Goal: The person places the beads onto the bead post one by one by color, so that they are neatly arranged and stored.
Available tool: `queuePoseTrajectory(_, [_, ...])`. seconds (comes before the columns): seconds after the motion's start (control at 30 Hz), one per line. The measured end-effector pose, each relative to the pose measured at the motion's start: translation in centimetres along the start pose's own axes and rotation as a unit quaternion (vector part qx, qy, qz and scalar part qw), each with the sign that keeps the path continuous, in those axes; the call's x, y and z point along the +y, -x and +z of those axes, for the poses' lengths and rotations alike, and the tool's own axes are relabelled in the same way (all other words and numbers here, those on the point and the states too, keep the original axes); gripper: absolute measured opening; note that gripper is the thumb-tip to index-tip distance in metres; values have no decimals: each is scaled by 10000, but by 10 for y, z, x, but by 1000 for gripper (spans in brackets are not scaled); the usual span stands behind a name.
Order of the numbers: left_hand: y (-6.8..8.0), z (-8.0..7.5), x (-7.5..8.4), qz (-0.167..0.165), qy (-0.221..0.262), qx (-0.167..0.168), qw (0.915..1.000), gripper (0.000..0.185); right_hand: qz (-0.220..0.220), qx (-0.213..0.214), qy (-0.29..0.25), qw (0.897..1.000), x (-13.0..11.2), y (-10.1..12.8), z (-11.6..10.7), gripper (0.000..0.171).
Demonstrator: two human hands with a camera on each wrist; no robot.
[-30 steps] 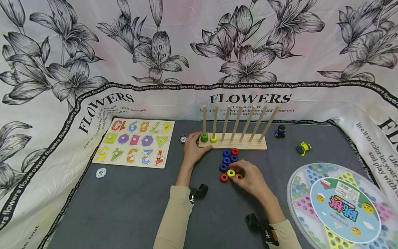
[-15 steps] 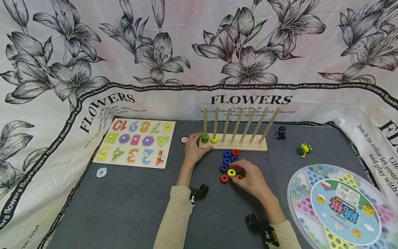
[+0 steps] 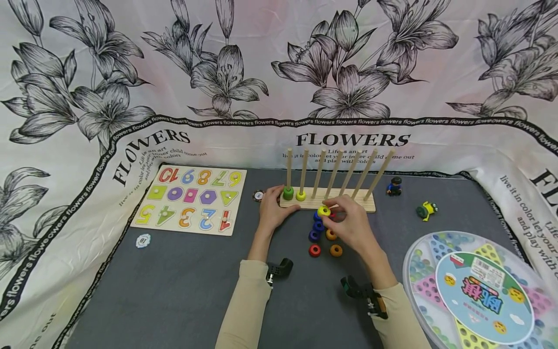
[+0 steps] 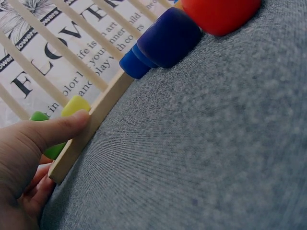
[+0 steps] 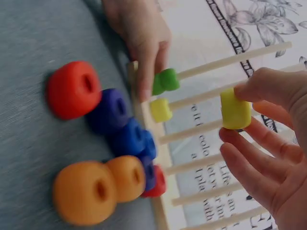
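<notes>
A wooden rack (image 3: 354, 207) with several upright pegs stands at the back of the grey mat. Its two leftmost pegs carry a green ring (image 3: 288, 193) and a yellow ring (image 3: 301, 196). My left hand (image 3: 281, 199) grips the rack's left end, thumb (image 4: 62, 127) on the front edge of the base (image 4: 105, 103). My right hand (image 3: 333, 213) pinches a second yellow ring (image 3: 324, 211) just in front of the rack, shown off the mat beside the pegs in the right wrist view (image 5: 235, 109). Loose blue (image 3: 313, 235), red (image 3: 314, 250) and orange (image 3: 335, 250) rings lie below it.
A number puzzle board (image 3: 192, 198) lies at the left, with a small chip (image 3: 142, 241) below it. A round marble game box (image 3: 479, 286) fills the front right corner. Two toy figures (image 3: 394, 185) (image 3: 426, 209) stand right of the rack. Floral cloth surrounds the mat.
My right hand picked the yellow ring out of the loose pile and carried it up toward the rack, uncovering two orange rings. My left hand stayed on the rack's end.
</notes>
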State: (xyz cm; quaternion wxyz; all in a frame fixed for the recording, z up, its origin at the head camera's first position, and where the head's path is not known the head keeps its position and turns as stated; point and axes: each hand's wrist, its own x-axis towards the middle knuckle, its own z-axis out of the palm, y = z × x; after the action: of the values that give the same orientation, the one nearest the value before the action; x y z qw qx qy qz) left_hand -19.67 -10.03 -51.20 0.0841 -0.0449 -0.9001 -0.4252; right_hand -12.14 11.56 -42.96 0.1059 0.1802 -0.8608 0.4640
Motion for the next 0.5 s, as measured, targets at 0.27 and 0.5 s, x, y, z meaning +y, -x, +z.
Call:
queuePoseTrajectory(0.27, [0,0,-1,21,-60,-22,10000,78,-425,601,116,9972,-12,-24,3,30])
queuePoseTrajectory(0.5, [0,-1,0,50,-104,-1,9999,78,-665,984,19,9929,-24,-38,8,28])
